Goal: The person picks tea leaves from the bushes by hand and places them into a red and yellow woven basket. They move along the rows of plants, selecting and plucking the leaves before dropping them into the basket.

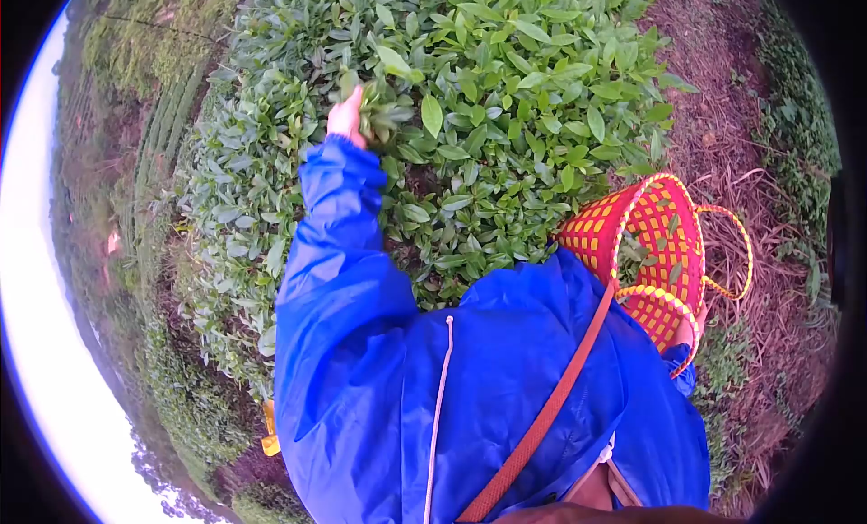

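My left hand [346, 118], at the end of a blue sleeve, reaches into a dense tea bush [506, 82]. Its fingers are closed around a small bunch of tea leaves [384, 115], blurred by motion. At my right side hangs a red and yellow woven basket [591, 231], tilted with its mouth facing right. A few loose green leaves [675, 271] lie inside it. My right hand [686, 331] is beside the basket's lower rim, partly covered by the yellow and red handle loop [652, 293]; its fingers are hidden.
A brown strap [542, 425] crosses my blue jacket [488, 370]. Right of the bush runs a strip of ground with dry stalks [722, 145], with more greenery [799, 136] beyond. Planted rows [163, 136] cover the slope on the left.
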Available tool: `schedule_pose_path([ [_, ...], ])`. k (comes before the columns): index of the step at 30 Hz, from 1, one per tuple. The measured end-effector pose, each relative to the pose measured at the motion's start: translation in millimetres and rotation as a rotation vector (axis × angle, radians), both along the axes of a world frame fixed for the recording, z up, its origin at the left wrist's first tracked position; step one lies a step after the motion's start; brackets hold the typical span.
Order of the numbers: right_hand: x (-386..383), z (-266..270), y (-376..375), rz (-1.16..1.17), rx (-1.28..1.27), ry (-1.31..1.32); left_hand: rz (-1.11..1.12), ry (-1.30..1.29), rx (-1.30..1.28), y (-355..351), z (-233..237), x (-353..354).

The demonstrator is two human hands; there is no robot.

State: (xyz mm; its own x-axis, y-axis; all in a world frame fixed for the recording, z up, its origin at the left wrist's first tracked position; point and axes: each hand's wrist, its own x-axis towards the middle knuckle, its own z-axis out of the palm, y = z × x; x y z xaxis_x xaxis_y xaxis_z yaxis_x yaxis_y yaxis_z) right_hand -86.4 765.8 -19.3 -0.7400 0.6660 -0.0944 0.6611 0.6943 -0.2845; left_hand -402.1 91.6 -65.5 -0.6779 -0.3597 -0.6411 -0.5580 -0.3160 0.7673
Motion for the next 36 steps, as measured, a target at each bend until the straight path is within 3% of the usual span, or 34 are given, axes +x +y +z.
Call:
schedule_pose_path([
  [1,1,-4,5,0.019,0.017,-0.005,0.003,-0.046,0.219,-1,9,18],
  [3,-2,-3,3,0.041,-0.015,0.009,-0.059,-0.046,0.410,-15,4,52],
  [5,7,-27,33,-0.051,-0.210,0.076,0.277,0.052,0.454,50,78,73],
  [6,8,-33,42,-0.040,-0.188,0.053,0.363,-0.009,0.164,52,79,78],
  [7,8,-36,45,-0.039,-0.183,0.048,0.284,0.174,0.139,51,89,85],
  [10,-2,-40,51,0.004,-0.172,0.031,0.169,0.143,0.037,57,134,100],
  [13,-20,-31,37,0.020,-0.164,-0.034,0.076,0.232,-0.083,50,112,95],
  [17,-29,-18,19,-0.028,-0.131,-0.093,-0.056,0.176,-0.021,58,74,51],
  [19,-20,-29,30,-0.001,-0.198,-0.008,-0.052,0.124,0.082,53,44,12],
  [20,-30,-5,2,-0.013,-0.138,-0.075,-0.085,0.072,0.151,48,37,-9],
  [21,-21,-13,9,-0.047,-0.248,0.021,-0.121,0.022,0.221,50,40,-21],
  [23,2,-28,24,-0.044,-0.173,0.077,-0.126,0.078,0.261,58,21,-38],
  [25,19,-36,38,-0.071,-0.153,0.070,-0.274,-0.101,0.086,67,12,-44],
  [26,25,-35,35,-0.093,-0.173,0.111,-0.352,-0.056,0.033,71,10,-39],
  [27,24,-28,20,-0.118,-0.193,0.150,-0.303,-0.154,-0.146,74,4,-39],
  [29,26,-14,9,-0.009,-0.053,0.070,-0.370,0.069,-0.001,80,13,-15],
  [31,30,-18,11,-0.035,-0.053,0.083,-0.382,0.121,-0.197,81,18,1],
  [32,34,-29,23,-0.180,-0.190,0.077,-0.344,0.179,-0.230,82,18,8],
  [36,25,-32,24,-0.123,-0.156,-0.001,-0.423,0.269,-0.665,91,7,29],
])
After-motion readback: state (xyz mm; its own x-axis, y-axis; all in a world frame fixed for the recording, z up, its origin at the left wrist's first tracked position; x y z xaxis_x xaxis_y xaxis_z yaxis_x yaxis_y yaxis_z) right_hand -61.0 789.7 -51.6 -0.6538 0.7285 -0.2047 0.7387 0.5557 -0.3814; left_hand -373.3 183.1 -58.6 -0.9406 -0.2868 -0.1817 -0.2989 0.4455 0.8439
